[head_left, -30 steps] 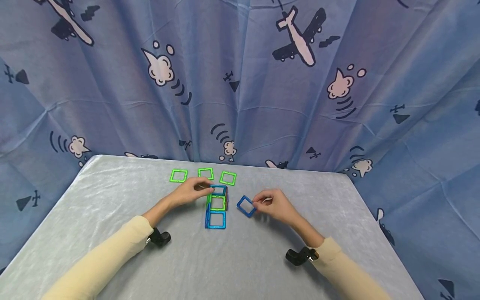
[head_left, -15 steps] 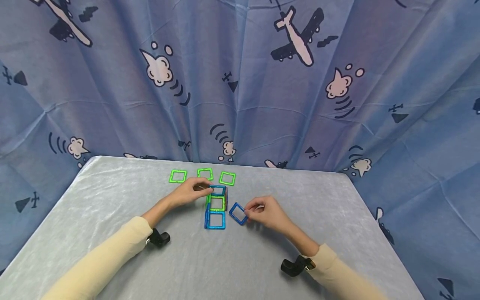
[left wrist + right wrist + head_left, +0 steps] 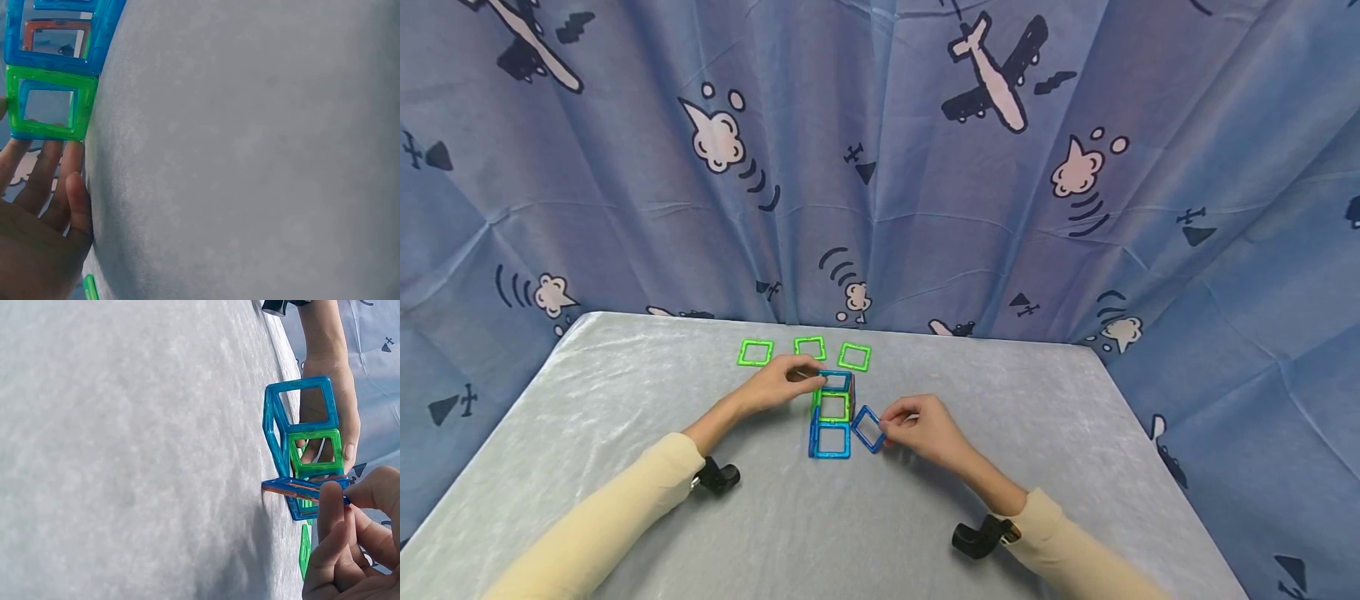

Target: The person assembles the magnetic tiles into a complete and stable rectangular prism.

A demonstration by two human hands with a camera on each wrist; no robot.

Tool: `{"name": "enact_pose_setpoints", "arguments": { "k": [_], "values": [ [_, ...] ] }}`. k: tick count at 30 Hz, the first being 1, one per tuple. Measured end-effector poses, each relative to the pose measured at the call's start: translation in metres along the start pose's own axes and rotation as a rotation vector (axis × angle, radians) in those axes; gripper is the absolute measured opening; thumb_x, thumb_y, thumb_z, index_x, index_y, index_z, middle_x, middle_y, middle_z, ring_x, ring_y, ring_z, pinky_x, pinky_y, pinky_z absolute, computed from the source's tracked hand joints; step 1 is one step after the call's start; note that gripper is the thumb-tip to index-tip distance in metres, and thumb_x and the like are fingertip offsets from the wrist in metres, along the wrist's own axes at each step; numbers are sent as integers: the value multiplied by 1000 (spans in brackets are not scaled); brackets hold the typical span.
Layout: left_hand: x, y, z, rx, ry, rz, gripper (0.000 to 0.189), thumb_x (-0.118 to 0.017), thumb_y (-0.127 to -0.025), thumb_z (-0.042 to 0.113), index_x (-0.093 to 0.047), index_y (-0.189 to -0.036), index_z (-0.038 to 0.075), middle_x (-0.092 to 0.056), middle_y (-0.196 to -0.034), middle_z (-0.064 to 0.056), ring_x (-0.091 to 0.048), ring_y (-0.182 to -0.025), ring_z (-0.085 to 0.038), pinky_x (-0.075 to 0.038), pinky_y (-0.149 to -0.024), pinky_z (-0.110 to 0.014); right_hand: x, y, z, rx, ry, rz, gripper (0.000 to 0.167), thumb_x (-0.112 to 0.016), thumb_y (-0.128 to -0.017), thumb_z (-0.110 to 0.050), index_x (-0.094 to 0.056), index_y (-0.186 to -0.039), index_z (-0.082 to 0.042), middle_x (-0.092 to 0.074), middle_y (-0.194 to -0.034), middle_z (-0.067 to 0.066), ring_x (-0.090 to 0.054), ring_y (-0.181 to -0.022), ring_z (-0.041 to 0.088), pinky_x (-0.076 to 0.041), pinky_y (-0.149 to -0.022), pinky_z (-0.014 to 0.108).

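Note:
In the head view, a small structure of magnetic tiles stands mid-table, with a front blue square tile, a green square tile behind it and a blue square tile at the back. A reddish tile shows edge-on along its right side. My left hand holds the structure at its far left corner, thumb and fingers against the back tiles. To the right, my right hand pinches a loose blue square tile between thumb and fingertips. This tile is tilted, its left corner at or very near the structure.
Three green square tiles lie behind the structure: a left one, a middle one and a right one. A grey cloth covers the table. A blue patterned curtain hangs behind the far edge.
My right hand has moved left and slightly nearer to me, bringing the blue square tile up to the structure's right side. The left hand has stayed in place.

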State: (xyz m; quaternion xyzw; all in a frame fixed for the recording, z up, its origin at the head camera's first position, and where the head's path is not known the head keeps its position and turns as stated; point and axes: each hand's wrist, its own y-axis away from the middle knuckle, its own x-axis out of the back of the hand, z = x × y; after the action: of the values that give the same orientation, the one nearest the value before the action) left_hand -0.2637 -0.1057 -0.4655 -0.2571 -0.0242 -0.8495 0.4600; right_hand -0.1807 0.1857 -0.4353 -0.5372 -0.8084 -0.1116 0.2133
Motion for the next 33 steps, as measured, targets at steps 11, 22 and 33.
{"name": "enact_pose_setpoints", "arguments": {
  "k": [11,22,33],
  "values": [
    [0,0,1,2,6,-2,29,-63,-103,16,-67,-122,-6,-70,-114,-11,-64,-110,-30,-51,-96,-43,-3,1,-12,-36,-40,-9,9,-71,-93,2,-73,-95,10,-71,-78,13,-72,-72,37,-53,-57,27],
    [0,0,1,-2,8,-1,29,-62,-103,16,-68,-122,-5,-70,-114,-12,-65,-110,-30,-51,-96,-44,-3,-1,-2,-74,-46,-30,13,-72,-95,-5,-74,-99,7,-72,-79,10,-70,-73,32,-58,-63,39],
    [-1,-1,-3,18,-2,11,27,-64,-102,15,-68,-121,-4,-71,-113,-11,-66,-107,-28,-52,-94,-41,-6,-2,-11,-124,-118,-54,15,-69,-94,-1,-71,-101,12,-72,-80,15,-72,-73,27,-60,-69,46]
  ]
}}
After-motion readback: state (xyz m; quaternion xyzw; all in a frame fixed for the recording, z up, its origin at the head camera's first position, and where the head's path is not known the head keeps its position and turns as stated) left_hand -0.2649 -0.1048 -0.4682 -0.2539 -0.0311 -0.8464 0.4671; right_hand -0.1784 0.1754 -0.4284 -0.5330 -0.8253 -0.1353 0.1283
